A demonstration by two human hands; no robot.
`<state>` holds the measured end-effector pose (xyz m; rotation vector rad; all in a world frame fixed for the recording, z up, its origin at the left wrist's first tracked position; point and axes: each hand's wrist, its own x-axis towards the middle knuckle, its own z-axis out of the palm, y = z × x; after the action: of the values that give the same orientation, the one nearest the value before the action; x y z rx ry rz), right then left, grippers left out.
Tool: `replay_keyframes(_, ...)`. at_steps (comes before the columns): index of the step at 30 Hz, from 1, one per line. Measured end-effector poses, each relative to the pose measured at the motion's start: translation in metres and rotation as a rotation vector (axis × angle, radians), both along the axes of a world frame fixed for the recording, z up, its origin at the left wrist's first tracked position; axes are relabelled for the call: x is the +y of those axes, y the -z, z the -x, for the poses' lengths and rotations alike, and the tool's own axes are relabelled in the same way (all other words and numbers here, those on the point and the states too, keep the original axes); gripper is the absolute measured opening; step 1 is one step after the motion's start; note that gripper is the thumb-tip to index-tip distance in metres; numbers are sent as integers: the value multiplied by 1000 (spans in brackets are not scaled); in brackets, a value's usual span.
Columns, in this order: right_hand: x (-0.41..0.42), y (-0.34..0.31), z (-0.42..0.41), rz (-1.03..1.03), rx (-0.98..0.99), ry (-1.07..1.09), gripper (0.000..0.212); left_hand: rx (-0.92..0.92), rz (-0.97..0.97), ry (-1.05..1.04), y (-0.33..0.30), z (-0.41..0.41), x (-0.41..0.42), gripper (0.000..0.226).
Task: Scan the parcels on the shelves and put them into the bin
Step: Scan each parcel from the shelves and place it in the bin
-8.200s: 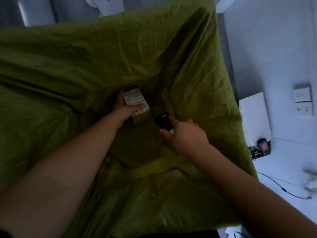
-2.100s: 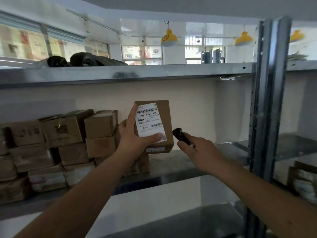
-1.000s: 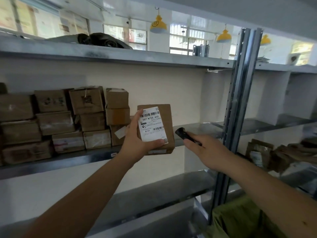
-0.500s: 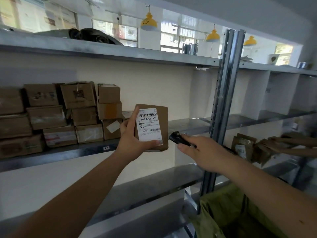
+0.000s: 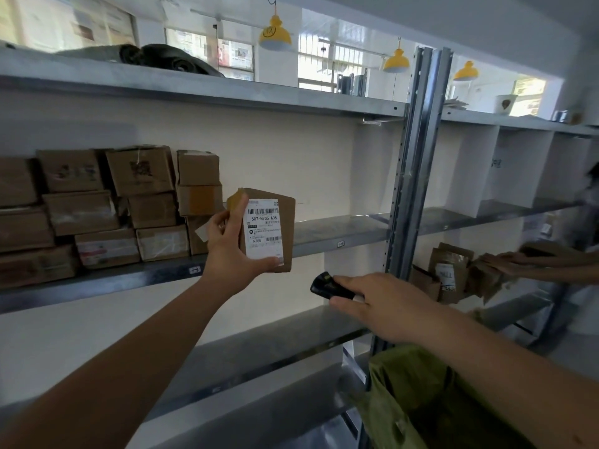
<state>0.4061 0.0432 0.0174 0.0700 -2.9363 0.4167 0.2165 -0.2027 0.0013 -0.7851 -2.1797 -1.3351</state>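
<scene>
Before shelf | left hand (image 5: 228, 251) grips parcel (image 5: 275, 228) | right hand (image 5: 382, 303) dropped lower, clutching scanner (image 5: 325, 285)

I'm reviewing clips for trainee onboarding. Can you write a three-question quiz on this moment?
1. True or false: the left hand holds a labelled parcel.
2. What does the right hand grip? A) tape B) scanner C) pen
3. Fill in: the green bin sits at the lower ____ of the view.

Key: 1 true; 2 B; 3 right.
</scene>
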Motion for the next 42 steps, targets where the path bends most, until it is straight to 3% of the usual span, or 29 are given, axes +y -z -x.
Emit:
replay_keyframes(7, 3, 19, -9, -48, -1, -8, 88, 34, 44, -37, 10, -1, 3, 139)
replay_keyframes(9, 4, 20, -12, -84, 4, 2, 80, 36, -24, 11, 13, -2, 5, 138)
replay_keyframes(12, 9, 21, -16, -97, -4, 20, 71, 31, 29, -8, 11, -9, 9, 135)
replay_keyframes(20, 28, 35, -22, -21, -19, 54, 66, -23, 31, 83, 25, -20, 25, 140)
replay_keyframes(31, 76, 102, -47, 191, -75, 297, 67, -283, -7, 291, 113, -48, 89, 139)
replay_keyframes(36, 114, 149, -72, 333, -141, 437, 62, -394, -3, 478, 154, -57, 148, 135)
replay_keyframes(42, 171, 200, -104, 403, -241, 652, 68, -656, 48, 668, 202, -63, 232, 139)
